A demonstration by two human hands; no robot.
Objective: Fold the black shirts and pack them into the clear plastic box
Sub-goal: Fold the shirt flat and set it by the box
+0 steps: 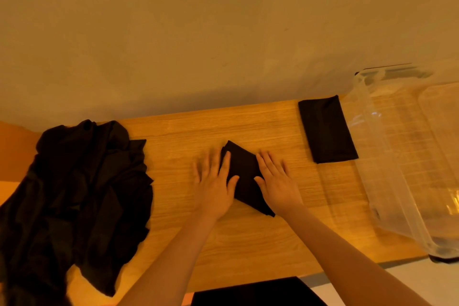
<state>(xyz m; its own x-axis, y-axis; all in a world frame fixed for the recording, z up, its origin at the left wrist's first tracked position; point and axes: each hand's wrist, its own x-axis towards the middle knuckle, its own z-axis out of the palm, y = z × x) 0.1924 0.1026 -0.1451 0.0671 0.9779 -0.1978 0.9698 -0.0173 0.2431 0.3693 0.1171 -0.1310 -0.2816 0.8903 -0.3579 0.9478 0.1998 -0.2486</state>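
- One heap of unfolded black shirts (82,201) is lying crumpled at the left end of the wooden surface (248,243), spilling over its near edge; how many shirts are in the heap cannot be told.
- Two hands are showing, both reaching in from the bottom of the view on bare forearms.
- The left hand (213,186) is lying flat, fingers straight and slightly spread, its thumb and inner fingers pressing on the left edge of the shirt being folded while the outer fingers are resting on the bare wood.
- One small, partly folded black shirt (244,176) is sitting near the middle of the surface, directly between the two hands, turned at a slant so one corner is pointing away from the person.
- The right hand (275,181) is also lying flat and released, fingers straight, pressing down on the right edge of that same shirt; neither hand is gripping anything.
- One finished folded black shirt (326,129) is lying as a neat rectangle at the far right of the surface, well apart from the hands and just beside the box.
- One clear plastic box (407,156) is standing at the right end, tilted in this wide view; no shirts are showing inside it.
- One dark flat shape (253,292) is showing at the bottom edge, below the surface; what it is cannot be told.
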